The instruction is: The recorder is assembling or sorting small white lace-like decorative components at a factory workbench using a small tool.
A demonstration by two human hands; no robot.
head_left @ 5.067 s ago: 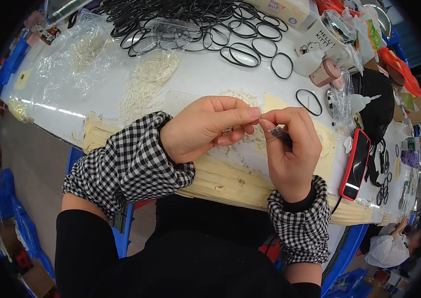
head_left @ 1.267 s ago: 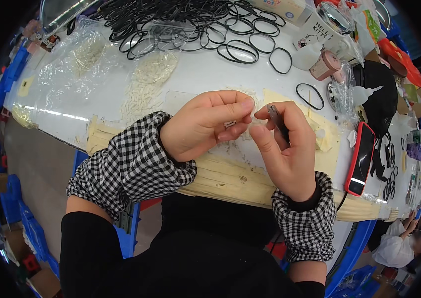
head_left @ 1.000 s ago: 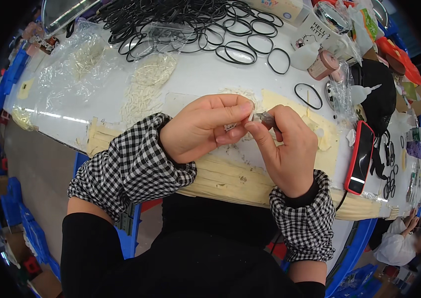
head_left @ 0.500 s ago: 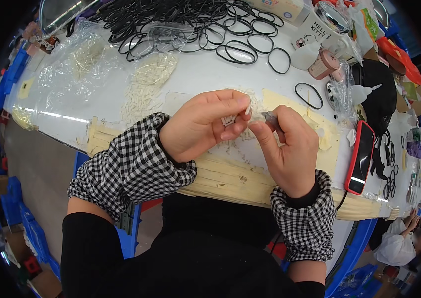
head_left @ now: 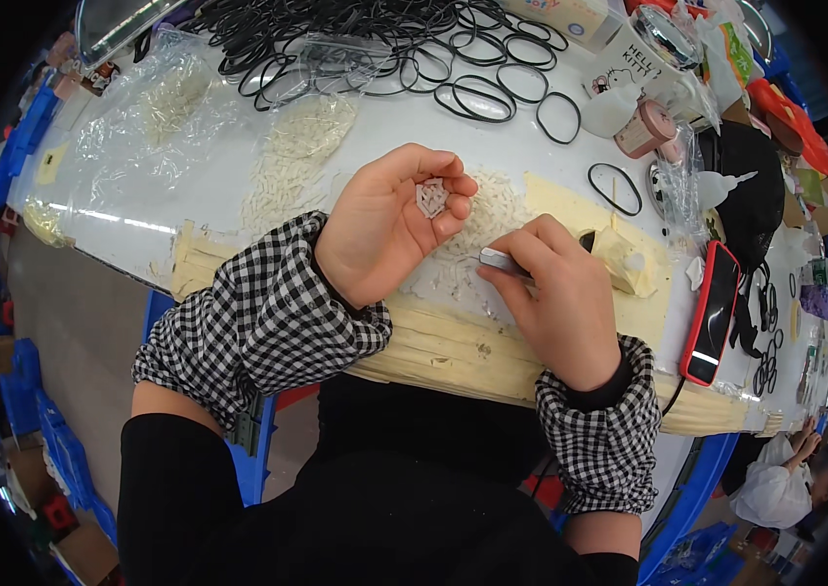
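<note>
My left hand (head_left: 375, 234) is cupped palm up with its fingers curled round several small white tube-like pieces (head_left: 431, 198). Below and to its right, my right hand (head_left: 568, 308) pinches a short grey metal tool (head_left: 502, 260) between thumb and fingers; its exact kind is unclear. The tool's end points left, just over the near side of a loose heap of white pieces (head_left: 494, 207) on the table. More such pieces are scattered between the two hands. Both forearms wear black-and-white checked sleeves.
Black elastic loops (head_left: 477, 100) cover the far table, beside a clear bag of white pieces (head_left: 311, 127). A yellowish wrapped lump (head_left: 632, 262) sits right of my right hand. Further right lies a red-cased phone (head_left: 710, 313). Yellowish tape (head_left: 453, 342) covers the table's near edge.
My left hand has gone from pinching a white piece to a palm-up cup that shows the pieces inside. My right hand has moved down and left with the tool, away from the left fingertips.
</note>
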